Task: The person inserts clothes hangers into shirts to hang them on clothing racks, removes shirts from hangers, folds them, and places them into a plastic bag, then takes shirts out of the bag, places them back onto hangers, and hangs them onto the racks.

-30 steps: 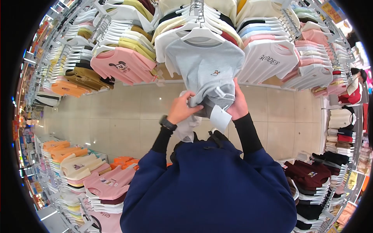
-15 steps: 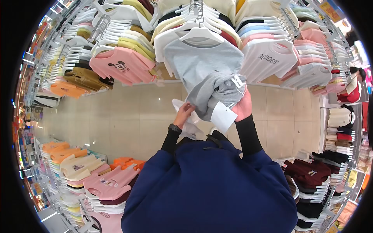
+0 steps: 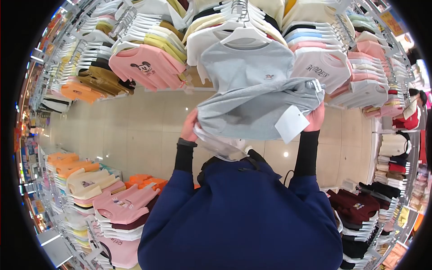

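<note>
A pink Mickey Mouse top (image 3: pixel 146 66) fronts one row across the aisle, yellow tops (image 3: pixel 165 44) hanging close behind it. Further left I can see a brown top (image 3: pixel 105 78) and, beside it, an orange one (image 3: pixel 77 91). Over to the right, a white top with dark lettering (image 3: pixel 320 68) leads another row. Glossy beige floor tiles (image 3: pixel 135 121) run between the racks. On the near left hang a cream top (image 3: pixel 85 183) and a printed pink top (image 3: pixel 121 204); on the near right, a maroon top (image 3: pixel 357 207) with a small motif. Folded clothes (image 3: pixel 390 166) sit stacked on the right-hand shelving.
</note>
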`<state>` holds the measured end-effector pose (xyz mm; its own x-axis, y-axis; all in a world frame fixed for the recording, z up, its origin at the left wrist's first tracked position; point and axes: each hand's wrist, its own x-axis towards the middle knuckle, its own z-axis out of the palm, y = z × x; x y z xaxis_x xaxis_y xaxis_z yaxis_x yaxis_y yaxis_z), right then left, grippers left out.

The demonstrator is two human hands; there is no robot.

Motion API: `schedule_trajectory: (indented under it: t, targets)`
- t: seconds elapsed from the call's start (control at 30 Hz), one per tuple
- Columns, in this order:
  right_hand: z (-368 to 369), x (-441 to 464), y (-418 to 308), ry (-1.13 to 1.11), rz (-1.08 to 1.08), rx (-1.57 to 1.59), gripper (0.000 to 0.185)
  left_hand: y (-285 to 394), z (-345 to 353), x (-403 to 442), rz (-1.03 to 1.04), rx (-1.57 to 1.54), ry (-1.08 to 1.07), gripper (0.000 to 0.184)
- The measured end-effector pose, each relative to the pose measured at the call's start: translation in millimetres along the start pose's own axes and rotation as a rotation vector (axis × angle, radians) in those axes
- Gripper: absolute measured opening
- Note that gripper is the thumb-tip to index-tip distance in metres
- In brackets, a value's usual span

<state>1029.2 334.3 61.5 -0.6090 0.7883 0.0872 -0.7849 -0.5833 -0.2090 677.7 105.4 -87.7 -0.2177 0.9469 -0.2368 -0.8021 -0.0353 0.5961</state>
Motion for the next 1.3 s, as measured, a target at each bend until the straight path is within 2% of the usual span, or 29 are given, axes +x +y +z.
schedule_trajectory:
  t: [0.03, 0.17, 0.27, 0.37, 0.4, 0.5, 0.53, 0.57, 0.6, 0.63, 0.67, 0.73, 0.8, 0.87, 0.93, 1.03, 1.07, 1.13, 1.17, 1.3]
  targets:
    - [-6, 1, -3, 0.008, -0.007, 0.006, 0.047, 14, 19, -8, 0.067, 0.015, 0.111, 0.029]
    - [-18, 5, -5, 0.017, 0.027, 0.057, 0.047, 39, 22, -11, 0.114, -0.129, -0.013, 0.035]
    - [-28, 7, -1, 0.057, 0.054, -0.028, 0.049, 53, 31, -9, 0.137, -0.139, -0.016, 0.037]
    - [-29, 5, 12, 0.234, 0.039, -0.237, 0.048, 65, 48, -13, 0.165, 0.024, 0.067, 0.03]
    - [-25, 1, 18, 0.286, 0.037, -0.315, 0.047, 67, 47, -14, 0.147, 0.126, 0.052, 0.027]
    - [-53, -14, 26, 0.255, 0.032, -0.484, 0.031, 68, 28, -22, 0.078, 0.399, 0.034, 0.014]
    - [-51, -17, 31, 0.246, 0.017, -0.571, 0.028, 65, 14, -20, 0.191, 0.718, 0.103, 0.016]
    - [-50, -22, 37, 0.363, -0.026, -0.655, 0.019, 60, 1, -18, 0.308, 1.033, 0.173, 0.018]
    - [-68, -27, 36, 0.386, -0.09, -1.027, 0.017, 56, -7, -18, 0.429, 1.344, 0.246, 0.019]
    - [-105, -33, 32, 0.404, -0.154, -1.4, 0.015, 56, 9, -26, 0.452, 1.535, 0.52, 0.017]
    - [-127, -39, 31, 0.418, -0.219, -1.773, 0.015, 52, 4, -27, 0.473, 1.601, 0.63, 0.016]
    - [-130, -52, 47, 0.549, -0.283, -2.051, 0.016, 42, -19, -24, 0.518, 1.723, 0.853, 0.014]
    - [-145, -70, 59, 0.631, -0.294, -2.264, 0.018, 33, -45, -16, 0.42, 1.715, 0.851, 0.014]
    - [-199, -89, 72, 0.646, -0.249, -2.412, 0.019, 21, -73, -9, 0.326, 1.753, 0.838, 0.012]
    - [-228, -105, 84, 0.586, -0.036, -2.536, 0.011, 7, -111, 0, 0.223, 1.826, 0.668, 0.01]
    - [-235, -111, 91, 0.195, 0.43, -2.195, 0.013, -2, -127, 1, 0.113, 1.827, 0.411, 0.008]
    - [-237, -108, 90, 0.205, 0.391, -2.181, 0.016, -5, -130, 1, 0.081, 1.81, 0.323, 0.007]
    - [-225, -94, 91, 0.227, 0.314, -2.151, 0.023, -8, -120, 2, 0.097, 1.808, 0.29, 0.01]
    - [-217, -84, 90, 0.314, 0.215, -2.202, 0.019, -8, -115, 1, 0.102, 1.807, 0.276, 0.011]
    - [-183, -29, 75, 0.398, -0.104, -1.995, 0.013, -6, -97, 11, 0.157, 1.815, 0.331, 0.014]
